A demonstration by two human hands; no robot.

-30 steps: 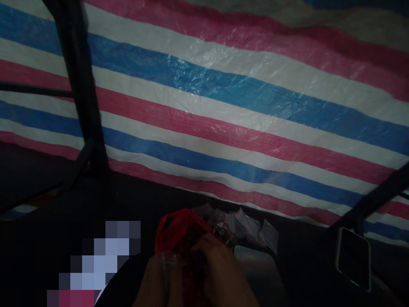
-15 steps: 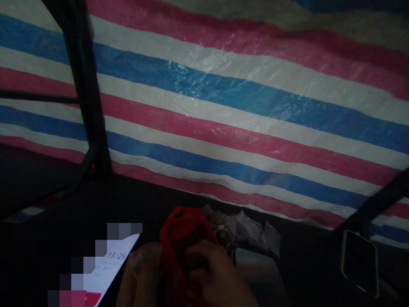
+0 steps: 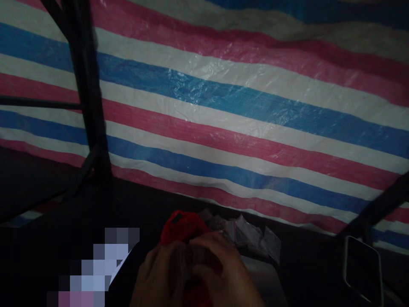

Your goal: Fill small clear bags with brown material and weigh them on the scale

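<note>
My left hand (image 3: 156,273) and my right hand (image 3: 226,268) are drawn close together at the bottom centre, fingers curled inward. Between them is a faint, see-through small plastic bag (image 3: 184,261), gripped by my left fingers. The right fingers are closed around the same spot, but what they pinch is too dark to make out. A red plastic bag (image 3: 182,226) lies right behind and beneath both hands, its opening mostly hidden by them.
Several small clear zip bags (image 3: 251,232) lie right of the red bag. A grey flat lid-like thing (image 3: 263,273) sits beside my right hand. A phone (image 3: 363,268) is at far right, and a lit, partly blurred screen (image 3: 110,264) at left. Behind hangs a striped tarp (image 3: 223,115) by a dark post (image 3: 91,98).
My right hand has come out of the red bag. Both hands have met over it, bringing the small clear bag in from the left. The red bag's opening has sunk lower.
</note>
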